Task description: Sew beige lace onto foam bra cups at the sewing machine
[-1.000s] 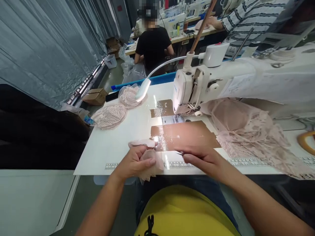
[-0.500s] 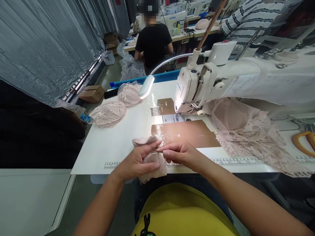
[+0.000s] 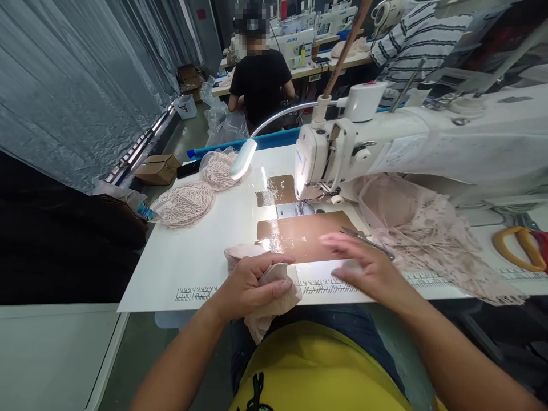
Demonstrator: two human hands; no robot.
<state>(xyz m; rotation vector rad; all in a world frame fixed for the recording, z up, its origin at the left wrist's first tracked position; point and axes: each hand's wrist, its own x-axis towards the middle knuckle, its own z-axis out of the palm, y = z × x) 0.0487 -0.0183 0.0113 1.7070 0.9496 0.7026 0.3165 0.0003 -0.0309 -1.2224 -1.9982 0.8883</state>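
The left hand (image 3: 248, 288) grips the cloth (image 3: 289, 299) between thumb and fingers at the table's near edge, with 1 loose end hanging below the edge and another pale fold (image 3: 240, 251) showing just past the knuckles; whether that fold is the same piece is hard to tell. A firm but shallow pinch seems best here, so the thin layers neither slip nor crease. The right hand (image 3: 372, 268) is blurred, its fingers spread, with nothing visibly gripped. The snips (image 3: 368, 241) show just behind it, near the right end of the brown tape (image 3: 295, 234); whether hand and snips touch, I cannot tell. Their points are best kept turned away from both the cloth and the lace garment (image 3: 428, 228) close by, as fine mesh would probably snag. The printed ruler (image 3: 197, 293) runs along the table (image 3: 171, 257) and could help in keeping an edge straight. Farther in stand the sewing machine (image 3: 385, 142) and its lamp (image 3: 244, 160), with 2 piles of lace cups (image 3: 184, 204) to the left. Beyond, 2 co-workers (image 3: 261, 85) are in view.
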